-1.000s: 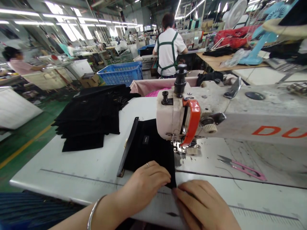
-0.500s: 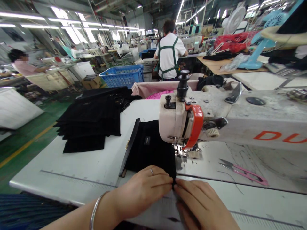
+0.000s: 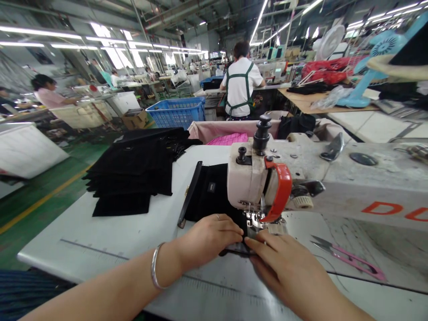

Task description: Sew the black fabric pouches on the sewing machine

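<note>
A black fabric piece (image 3: 214, 191) with a small label and a stiff black strip along its left edge lies under the head of a white sewing machine (image 3: 301, 178). My left hand (image 3: 209, 238), with a ring and a bracelet, lies flat on the near edge of the fabric, fingers pressed together. My right hand (image 3: 284, 267) rests beside it, fingertips pressing the same edge just in front of the presser foot (image 3: 256, 220). Both hands hold the fabric down on the white table (image 3: 110, 236).
A stack of black fabric pieces (image 3: 133, 167) lies on the table's left. Pink thread snips (image 3: 347, 256) lie to the right. Beyond are a blue basket (image 3: 177, 111), a pink-lined bin (image 3: 217, 129), a person in a green apron seated facing away, and other workers.
The fabric has slid away from me under the presser foot, and both hands have followed it up close to the needle. The view has shifted slightly forward.
</note>
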`<state>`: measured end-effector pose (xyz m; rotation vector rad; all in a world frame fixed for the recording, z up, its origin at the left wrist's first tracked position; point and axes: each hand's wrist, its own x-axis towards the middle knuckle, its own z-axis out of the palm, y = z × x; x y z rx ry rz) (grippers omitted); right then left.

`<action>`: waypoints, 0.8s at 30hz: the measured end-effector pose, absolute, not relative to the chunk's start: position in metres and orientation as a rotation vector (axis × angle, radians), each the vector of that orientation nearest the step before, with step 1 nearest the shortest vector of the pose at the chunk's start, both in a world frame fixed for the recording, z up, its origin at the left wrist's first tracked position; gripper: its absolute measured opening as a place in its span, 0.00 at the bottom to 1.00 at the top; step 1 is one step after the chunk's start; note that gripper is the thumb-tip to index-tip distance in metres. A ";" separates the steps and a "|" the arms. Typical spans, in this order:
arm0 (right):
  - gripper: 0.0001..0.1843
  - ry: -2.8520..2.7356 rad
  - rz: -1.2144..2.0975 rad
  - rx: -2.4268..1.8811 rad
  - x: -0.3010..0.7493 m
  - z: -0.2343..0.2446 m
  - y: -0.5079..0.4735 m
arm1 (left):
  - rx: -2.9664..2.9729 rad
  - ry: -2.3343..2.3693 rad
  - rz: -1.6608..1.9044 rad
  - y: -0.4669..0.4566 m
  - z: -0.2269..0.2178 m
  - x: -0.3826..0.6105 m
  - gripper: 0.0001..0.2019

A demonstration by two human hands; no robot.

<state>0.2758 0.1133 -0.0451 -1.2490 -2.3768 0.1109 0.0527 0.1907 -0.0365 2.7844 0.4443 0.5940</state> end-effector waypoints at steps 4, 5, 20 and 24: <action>0.18 -2.351 0.082 -1.267 0.277 -0.053 0.122 | 2.818 0.470 0.613 0.204 -0.039 0.056 0.09; 0.18 -2.337 0.084 -1.284 0.277 -0.054 0.124 | 2.825 0.485 0.621 0.207 -0.040 0.057 0.09; 0.16 -2.297 0.095 -1.380 0.278 -0.061 0.129 | 2.924 0.664 0.643 0.238 -0.050 0.065 0.11; 0.11 -2.201 0.147 -1.298 0.285 -0.057 0.131 | 2.953 0.729 0.602 0.237 -0.047 0.066 0.14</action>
